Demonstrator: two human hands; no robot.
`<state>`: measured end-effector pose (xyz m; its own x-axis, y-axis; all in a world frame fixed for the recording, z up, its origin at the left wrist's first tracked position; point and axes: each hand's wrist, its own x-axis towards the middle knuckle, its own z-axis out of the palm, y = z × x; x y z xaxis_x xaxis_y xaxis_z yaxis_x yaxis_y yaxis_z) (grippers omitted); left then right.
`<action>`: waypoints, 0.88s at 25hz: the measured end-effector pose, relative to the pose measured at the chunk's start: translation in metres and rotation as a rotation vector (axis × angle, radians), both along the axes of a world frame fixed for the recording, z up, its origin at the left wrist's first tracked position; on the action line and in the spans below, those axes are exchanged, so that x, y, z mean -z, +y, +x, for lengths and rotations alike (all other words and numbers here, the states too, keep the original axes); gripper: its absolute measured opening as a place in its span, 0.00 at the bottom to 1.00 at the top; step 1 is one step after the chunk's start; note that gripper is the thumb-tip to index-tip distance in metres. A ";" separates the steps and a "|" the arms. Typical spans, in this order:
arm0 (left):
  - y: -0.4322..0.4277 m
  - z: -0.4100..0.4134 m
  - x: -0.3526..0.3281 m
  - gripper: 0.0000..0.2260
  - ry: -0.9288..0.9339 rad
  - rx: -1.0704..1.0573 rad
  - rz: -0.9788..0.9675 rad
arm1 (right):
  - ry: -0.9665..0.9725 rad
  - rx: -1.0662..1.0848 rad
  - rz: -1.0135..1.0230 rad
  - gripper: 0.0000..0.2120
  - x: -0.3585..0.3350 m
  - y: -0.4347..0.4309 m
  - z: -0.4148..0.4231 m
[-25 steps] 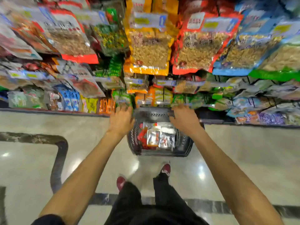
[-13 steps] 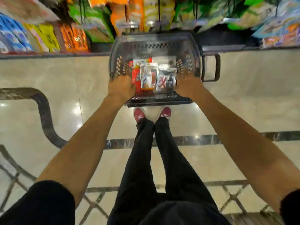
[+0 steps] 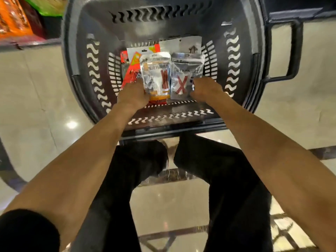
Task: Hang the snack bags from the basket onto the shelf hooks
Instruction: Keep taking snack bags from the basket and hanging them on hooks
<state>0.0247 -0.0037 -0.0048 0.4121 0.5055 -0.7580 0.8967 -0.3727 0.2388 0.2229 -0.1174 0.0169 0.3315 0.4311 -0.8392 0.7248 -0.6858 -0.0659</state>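
While both arms are reaching down into the basket [image 3: 163, 28], which is sitting on the floor [image 3: 36, 91], the left hand [image 3: 133, 93] is touching the lower left corner of the orange bag [image 3: 156, 73] and the right hand [image 3: 205, 90] is lying against the right edge of the grey bag [image 3: 187, 70]. Only the backs of the hands are showing, so I cannot tell whether the fingers are gripping or merely touching. Both bags are lying flat, side by side, on a red bag [image 3: 131, 70] at the basket's bottom. They are looking like light foil pouches, probably slick and crinkly and sagging if lifted by a corner. A pinch at the stiffer top seam is likely keeping each one flat for hanging.
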 end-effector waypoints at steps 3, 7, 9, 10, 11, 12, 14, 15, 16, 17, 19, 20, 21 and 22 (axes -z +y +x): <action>0.009 0.009 0.058 0.20 -0.050 -0.081 -0.035 | -0.021 0.166 -0.026 0.27 0.061 0.009 0.008; 0.016 0.019 0.111 0.25 -0.018 -0.384 -0.062 | 0.030 0.487 -0.045 0.41 0.133 0.000 0.027; 0.015 0.026 0.130 0.33 -0.067 -0.648 -0.161 | 0.078 0.600 -0.019 0.43 0.172 -0.008 0.035; 0.013 0.029 0.138 0.34 -0.108 -0.776 -0.214 | 0.101 0.646 -0.008 0.40 0.194 -0.013 0.041; 0.012 0.033 0.141 0.29 -0.142 -0.884 -0.252 | 0.098 0.677 -0.001 0.39 0.187 -0.009 0.040; 0.010 0.035 0.147 0.21 -0.160 -0.960 -0.283 | 0.093 0.715 0.020 0.40 0.168 -0.002 0.036; 0.006 0.036 0.152 0.12 -0.202 -1.021 -0.330 | 0.071 0.797 0.064 0.35 0.145 0.006 0.032; 0.003 0.037 0.152 0.10 -0.214 -1.027 -0.377 | 0.071 0.801 0.066 0.27 0.139 0.007 0.031; 0.001 0.038 0.153 0.09 -0.214 -1.045 -0.410 | 0.098 0.798 0.074 0.24 0.135 0.006 0.032; -0.001 0.039 0.150 0.07 -0.223 -1.078 -0.448 | 0.108 0.804 0.086 0.22 0.134 0.005 0.031; -0.007 0.043 0.141 0.07 -0.246 -1.126 -0.440 | 0.111 0.825 0.173 0.22 0.126 0.003 0.024; -0.008 0.046 0.132 0.08 -0.256 -1.099 -0.388 | 0.110 0.879 0.209 0.22 0.115 0.003 0.021; -0.010 0.047 0.120 0.08 -0.268 -1.037 -0.317 | 0.093 0.916 0.234 0.20 0.105 0.000 0.019; -0.011 0.046 0.104 0.07 -0.275 -0.955 -0.217 | 0.074 0.930 0.265 0.18 0.090 -0.003 0.017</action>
<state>0.0703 -0.0143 -0.1089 0.0814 0.5773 -0.8125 0.7007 0.5466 0.4586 0.2402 -0.1207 -0.0731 0.5855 0.2014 -0.7852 -0.1118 -0.9393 -0.3243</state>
